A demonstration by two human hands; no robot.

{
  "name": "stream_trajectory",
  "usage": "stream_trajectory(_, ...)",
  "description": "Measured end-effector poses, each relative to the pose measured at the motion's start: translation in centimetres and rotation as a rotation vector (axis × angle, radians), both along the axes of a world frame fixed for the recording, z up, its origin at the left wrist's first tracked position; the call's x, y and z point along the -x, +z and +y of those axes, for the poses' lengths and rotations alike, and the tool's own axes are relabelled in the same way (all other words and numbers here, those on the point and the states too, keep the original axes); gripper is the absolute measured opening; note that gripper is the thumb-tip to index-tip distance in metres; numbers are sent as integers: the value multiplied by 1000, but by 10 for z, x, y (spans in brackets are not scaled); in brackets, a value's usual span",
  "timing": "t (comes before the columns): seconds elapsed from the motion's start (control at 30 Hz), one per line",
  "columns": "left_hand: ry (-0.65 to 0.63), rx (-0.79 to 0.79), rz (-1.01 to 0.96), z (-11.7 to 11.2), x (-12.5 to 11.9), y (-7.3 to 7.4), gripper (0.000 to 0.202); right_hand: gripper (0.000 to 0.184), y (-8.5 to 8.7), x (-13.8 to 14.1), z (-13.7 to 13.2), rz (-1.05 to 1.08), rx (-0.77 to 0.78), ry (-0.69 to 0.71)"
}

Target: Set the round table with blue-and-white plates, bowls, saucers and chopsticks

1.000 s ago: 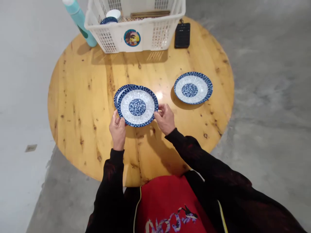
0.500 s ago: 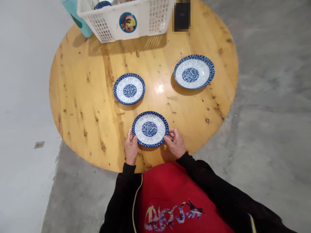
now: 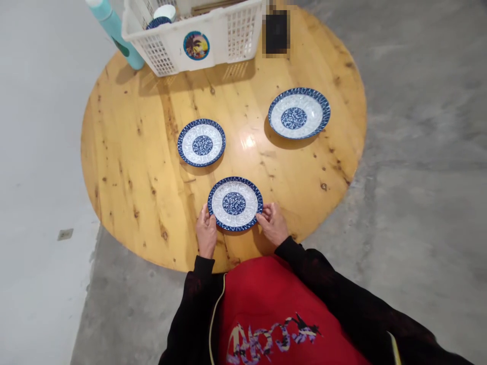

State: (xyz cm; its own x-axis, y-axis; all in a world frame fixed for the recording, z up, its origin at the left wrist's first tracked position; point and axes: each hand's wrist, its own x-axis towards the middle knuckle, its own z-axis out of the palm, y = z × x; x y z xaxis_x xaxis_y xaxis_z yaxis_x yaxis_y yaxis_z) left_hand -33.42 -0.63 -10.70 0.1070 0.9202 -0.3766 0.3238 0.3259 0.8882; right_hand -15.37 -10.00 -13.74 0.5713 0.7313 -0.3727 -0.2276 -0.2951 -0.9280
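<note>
A round blue-and-white plate point(image 3: 235, 204) is at the near side of the wooden table, its patterned face up. My left hand point(image 3: 206, 229) grips its left rim, thumb on top and fingers at the outer edge. On the opposite rim, my right hand point(image 3: 273, 223) pinches the plate the same way. The fingertips under the rim are hidden. Farther back and to the left lies a second blue-and-white plate point(image 3: 201, 143). A third, larger-looking plate point(image 3: 299, 113) with the same pattern rests at the right; neither hand touches these two.
The round wooden table point(image 3: 125, 152) carries a white plastic basket point(image 3: 194, 45) at the back, holding a dark blue dish and a white one. Left of it stands a turquoise bottle point(image 3: 116, 33). A blurred dark object point(image 3: 276, 32) sits to the basket's right.
The camera view has tilted slightly, showing more of the basket and bottle. Both hands keep the same hold on the near plate, and the plates have not visibly moved on the table.
</note>
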Motion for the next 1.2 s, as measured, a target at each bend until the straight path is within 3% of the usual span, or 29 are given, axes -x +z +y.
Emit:
stream_trajectory(0.47, 3, 13, -33, 2, 14, -8, 60, 34, 1, 6, 2, -53, 36, 33)
stream_trajectory(1.0, -169, 35, -112, 10, 13, -8, 56, 39, -12, 7, -2, -135, 36, -124)
stream_trajectory(1.2, -136, 103, -149, 7, 29, -17, 55, 46, -9, 12, -34, -85, 113, -268)
